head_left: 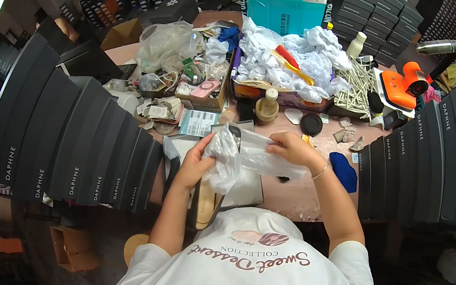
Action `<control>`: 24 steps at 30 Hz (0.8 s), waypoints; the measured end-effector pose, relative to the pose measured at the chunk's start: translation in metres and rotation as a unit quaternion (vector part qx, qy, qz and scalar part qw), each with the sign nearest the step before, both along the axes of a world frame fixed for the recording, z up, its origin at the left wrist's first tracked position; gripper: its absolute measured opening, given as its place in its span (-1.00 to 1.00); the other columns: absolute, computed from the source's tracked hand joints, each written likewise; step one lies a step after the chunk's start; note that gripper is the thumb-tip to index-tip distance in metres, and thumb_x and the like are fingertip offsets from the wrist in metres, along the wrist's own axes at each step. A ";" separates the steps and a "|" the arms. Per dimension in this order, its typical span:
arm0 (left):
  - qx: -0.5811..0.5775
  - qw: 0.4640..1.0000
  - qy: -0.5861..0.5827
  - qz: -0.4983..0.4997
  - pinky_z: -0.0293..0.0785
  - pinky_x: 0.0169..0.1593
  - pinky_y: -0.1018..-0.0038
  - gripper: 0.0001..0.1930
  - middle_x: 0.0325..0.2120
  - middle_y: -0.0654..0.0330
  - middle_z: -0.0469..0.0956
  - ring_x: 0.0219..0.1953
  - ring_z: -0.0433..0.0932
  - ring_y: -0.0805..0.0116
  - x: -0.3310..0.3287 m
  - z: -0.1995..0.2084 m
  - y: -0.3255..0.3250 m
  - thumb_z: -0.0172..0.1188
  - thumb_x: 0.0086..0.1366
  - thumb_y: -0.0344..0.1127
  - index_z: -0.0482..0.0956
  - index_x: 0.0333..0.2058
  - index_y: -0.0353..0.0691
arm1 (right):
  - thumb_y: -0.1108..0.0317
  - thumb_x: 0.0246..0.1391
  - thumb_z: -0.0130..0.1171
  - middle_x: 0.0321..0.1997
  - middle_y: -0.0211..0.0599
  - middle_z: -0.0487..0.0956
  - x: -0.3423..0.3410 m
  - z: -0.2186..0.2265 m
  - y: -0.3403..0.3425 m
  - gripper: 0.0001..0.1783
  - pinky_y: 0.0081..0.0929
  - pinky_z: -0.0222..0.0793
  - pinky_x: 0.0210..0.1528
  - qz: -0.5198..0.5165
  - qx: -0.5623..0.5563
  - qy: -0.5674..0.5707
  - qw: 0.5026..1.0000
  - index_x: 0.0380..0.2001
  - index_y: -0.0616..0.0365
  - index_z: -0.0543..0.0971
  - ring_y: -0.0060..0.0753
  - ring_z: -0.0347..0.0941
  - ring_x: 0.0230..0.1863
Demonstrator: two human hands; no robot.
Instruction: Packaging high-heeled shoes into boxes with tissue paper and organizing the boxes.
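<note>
Both grips closed, lol: thin crinkly white sheet (251, 153) running sideways, bunched in my left hand (195, 164), pinched by my right hand (293, 151).

Wide fisheye head view, looking steeply down at the worktable (291, 202) from above its near edge.

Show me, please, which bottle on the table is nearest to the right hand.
The tan bottle, in front of the crumpled white sheets; the white bottle stands farther back, behind the pale sticks.
</note>
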State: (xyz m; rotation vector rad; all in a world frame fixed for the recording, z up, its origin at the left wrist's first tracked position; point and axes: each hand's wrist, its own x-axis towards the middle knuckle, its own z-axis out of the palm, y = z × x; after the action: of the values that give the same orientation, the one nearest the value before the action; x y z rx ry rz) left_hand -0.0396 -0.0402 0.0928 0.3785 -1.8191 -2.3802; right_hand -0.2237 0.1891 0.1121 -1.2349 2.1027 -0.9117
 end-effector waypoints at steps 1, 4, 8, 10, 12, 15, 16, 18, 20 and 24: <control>-0.010 1.000 0.007 0.026 0.37 -0.02 0.58 -0.34 -0.04 0.18 0.44 -0.07 0.45 0.49 -0.007 -0.008 -0.003 -0.04 0.01 -0.67 0.19 0.19 -0.36 | 0.28 0.06 0.11 -0.57 -0.06 0.48 -0.004 0.002 -0.002 -0.74 -0.30 0.31 -0.36 -0.009 -0.048 0.043 0.998 -0.45 0.33 0.48 -0.22 0.44 -0.48; -0.049 0.996 0.006 0.080 0.42 -0.05 0.57 -0.34 -0.05 0.16 0.45 -0.10 0.48 0.47 -0.024 -0.033 -0.010 -0.09 0.00 -0.72 0.21 0.17 -0.36 | 0.27 0.04 0.11 -0.55 0.01 0.48 -0.009 0.027 -0.025 -0.72 -0.28 0.31 -0.39 -0.099 -0.016 -0.054 0.993 -0.44 0.35 0.48 -0.10 0.43 -0.49; -0.121 0.978 0.024 0.167 0.38 0.01 0.51 -0.37 -0.02 0.11 0.42 -0.04 0.45 0.40 -0.044 -0.084 0.011 -0.06 0.03 -0.71 0.20 0.17 -0.38 | 0.33 -0.01 0.06 -0.55 0.09 0.49 0.030 0.015 -0.072 -0.78 -0.12 0.34 -0.39 -0.144 -0.156 0.110 0.971 -0.55 0.31 0.49 0.16 0.45 -0.43; -0.047 0.982 -0.063 0.169 0.37 0.01 0.51 -0.41 0.00 0.14 0.41 -0.02 0.42 0.42 -0.042 -0.057 0.048 -0.01 0.13 -0.60 0.19 0.19 -0.31 | 0.38 -0.09 0.10 -0.53 -0.02 0.53 0.056 -0.003 -0.086 -0.87 -0.23 0.41 -0.45 -0.089 -0.032 0.252 0.963 -0.51 0.23 0.49 -0.01 0.51 -0.46; 0.041 0.990 -0.032 0.129 0.34 0.04 0.49 -0.44 0.03 0.19 0.39 -0.02 0.41 0.40 -0.036 -0.071 0.057 -0.02 0.23 -0.40 0.16 0.23 -0.19 | 0.38 -0.14 0.10 -0.53 -0.17 0.52 0.081 -0.025 -0.087 -0.90 -0.32 0.45 -0.49 -0.042 -0.018 0.338 0.940 -0.52 0.16 0.44 -0.17 0.53 -0.51; 0.295 0.954 -0.047 -0.005 0.32 0.06 0.48 -0.37 0.05 0.23 0.37 0.04 0.37 0.34 -0.030 -0.056 0.032 0.06 0.22 -0.35 0.06 0.25 -0.18 | 0.38 -0.15 0.09 -0.50 -0.22 0.50 0.096 -0.032 -0.065 -0.86 -0.40 0.40 -0.50 -0.025 0.002 0.377 0.926 -0.47 0.18 0.44 -0.24 0.50 -0.52; 0.392 0.917 -0.055 -0.053 0.33 0.06 0.48 -0.31 0.05 0.22 0.36 0.06 0.35 0.32 -0.025 -0.056 0.016 0.13 0.19 -0.41 0.03 0.26 -0.22 | 0.38 -0.16 0.09 -0.49 -0.24 0.50 0.100 -0.032 -0.062 -0.86 -0.42 0.38 -0.50 -0.012 -0.001 0.392 0.920 -0.46 0.18 0.44 -0.26 0.50 -0.51; 0.267 0.958 -0.068 -0.084 0.30 0.10 0.41 -0.24 0.04 0.14 0.36 0.05 0.36 0.33 -0.035 -0.055 0.009 0.16 0.16 -0.40 -0.04 0.27 -0.22 | 0.38 -0.16 0.09 -0.47 -0.25 0.49 0.106 -0.033 -0.061 -0.84 -0.44 0.35 -0.47 0.005 0.000 0.421 0.907 -0.44 0.18 0.44 -0.30 0.48 -0.49; 0.036 0.991 -0.096 -0.091 0.30 0.09 0.39 -0.21 0.05 0.12 0.34 -0.01 0.39 0.38 -0.048 -0.051 0.017 0.16 0.15 -0.42 -0.10 0.29 -0.23 | 0.38 -0.16 0.08 -0.45 -0.26 0.49 0.114 -0.036 -0.061 -0.83 -0.45 0.32 -0.42 0.008 0.013 0.442 0.897 -0.43 0.19 0.44 -0.32 0.47 -0.46; -0.194 0.977 -0.018 -0.088 0.31 0.08 0.43 -0.16 0.05 0.07 0.33 0.04 0.36 0.34 -0.042 -0.064 0.019 0.18 0.09 -0.49 -0.14 0.27 -0.33 | 0.37 -0.15 0.10 -0.40 -0.32 0.50 0.120 -0.032 -0.041 -0.78 -0.39 0.26 -0.24 0.006 -0.020 0.367 0.930 -0.35 0.16 0.46 -0.29 0.45 -0.29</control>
State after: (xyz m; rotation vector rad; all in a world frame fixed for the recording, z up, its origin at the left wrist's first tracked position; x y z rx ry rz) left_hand -0.0820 -0.0215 0.0290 0.2229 -2.3579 -2.0527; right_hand -0.1040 0.1479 0.0804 -1.8083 2.6292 -0.5180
